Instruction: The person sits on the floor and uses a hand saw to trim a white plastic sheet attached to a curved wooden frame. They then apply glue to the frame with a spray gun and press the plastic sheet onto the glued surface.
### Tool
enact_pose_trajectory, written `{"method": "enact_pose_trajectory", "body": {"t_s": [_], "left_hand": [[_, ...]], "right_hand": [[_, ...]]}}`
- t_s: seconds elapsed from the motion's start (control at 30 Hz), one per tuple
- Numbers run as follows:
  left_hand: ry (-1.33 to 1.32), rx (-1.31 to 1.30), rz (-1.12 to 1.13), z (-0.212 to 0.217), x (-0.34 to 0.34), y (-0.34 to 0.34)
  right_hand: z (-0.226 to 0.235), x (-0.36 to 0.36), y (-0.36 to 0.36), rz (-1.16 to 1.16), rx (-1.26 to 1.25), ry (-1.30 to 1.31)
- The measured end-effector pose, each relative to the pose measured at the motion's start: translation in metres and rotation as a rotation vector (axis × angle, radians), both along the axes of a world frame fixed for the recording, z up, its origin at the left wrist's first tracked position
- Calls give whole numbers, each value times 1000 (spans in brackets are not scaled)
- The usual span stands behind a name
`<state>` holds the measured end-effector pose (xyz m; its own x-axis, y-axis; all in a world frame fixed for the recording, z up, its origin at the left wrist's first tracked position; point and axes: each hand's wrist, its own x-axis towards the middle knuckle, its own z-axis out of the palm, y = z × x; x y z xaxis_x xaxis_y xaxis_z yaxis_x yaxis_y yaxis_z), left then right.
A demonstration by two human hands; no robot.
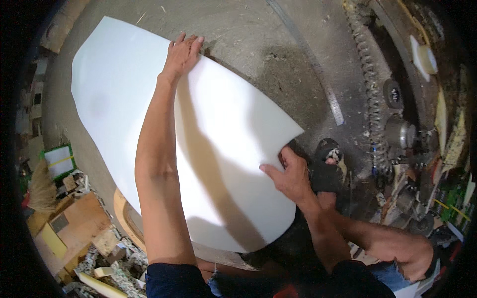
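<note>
A large white sheet (218,114) with a smooth face and a curved near end lies slanted in front of me, from far left to near right. My left hand (183,57) reaches across it to its far edge, with the fingers bent over that edge. The right hand (293,176) grips the notch-like corner at the sheet's right side, thumb on the upper face and fingers tucked beneath, where they are hidden. Shadows of my arm fall across the white surface.
A long metal ruler (325,89) lies on the grey floor (238,25). On the right are a coiled spring-like cable (367,79) and a tape roll (426,59). Foam and board scraps (79,218) and a straw brush (43,191) fill the lower left. My sandalled foot (330,159) is beside the sheet.
</note>
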<state>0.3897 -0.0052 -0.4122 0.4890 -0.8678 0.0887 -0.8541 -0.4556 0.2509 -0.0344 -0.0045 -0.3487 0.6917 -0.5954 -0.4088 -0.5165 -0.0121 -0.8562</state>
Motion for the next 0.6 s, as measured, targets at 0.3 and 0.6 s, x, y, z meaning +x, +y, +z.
{"method": "enact_pose_trajectory", "body": {"t_s": [0.3, 0.6], "left_hand": [[-284, -120, -50, 36, 5, 19], [-914, -175, 55, 143, 18, 123]], "right_hand": [[14, -1, 5, 87, -91, -109], [20, -17, 10, 92, -11, -147]]}}
